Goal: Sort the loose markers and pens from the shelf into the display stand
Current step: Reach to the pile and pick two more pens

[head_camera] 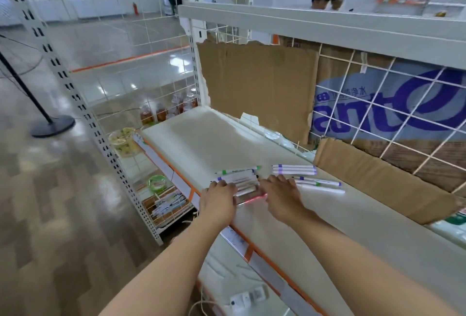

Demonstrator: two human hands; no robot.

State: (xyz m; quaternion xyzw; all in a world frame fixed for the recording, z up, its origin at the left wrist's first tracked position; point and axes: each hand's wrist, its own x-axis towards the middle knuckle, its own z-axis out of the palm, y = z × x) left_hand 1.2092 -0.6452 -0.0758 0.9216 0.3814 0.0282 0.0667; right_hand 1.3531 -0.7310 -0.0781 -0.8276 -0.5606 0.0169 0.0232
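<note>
A low clear display stand [252, 198] with a pink edge lies on the cream shelf [206, 139], near its front edge. Several white markers [239, 177] with green and purple caps lie in and just behind it. My left hand [219, 202] grips the stand's left end with curled fingers. My right hand [282, 196] rests on its right end, fingers bent over the markers. Three purple-capped markers [293, 169] lie side by side behind my right hand. A few more loose pens [320, 184] lie to the right of it.
A torn cardboard flap [378, 177] juts over the shelf at right, before a wire grid back [403, 114] and a printed box. Cardboard [254, 83] lines the back. Lower shelves at left hold jars [161, 111] and bowls. Two people stand far behind.
</note>
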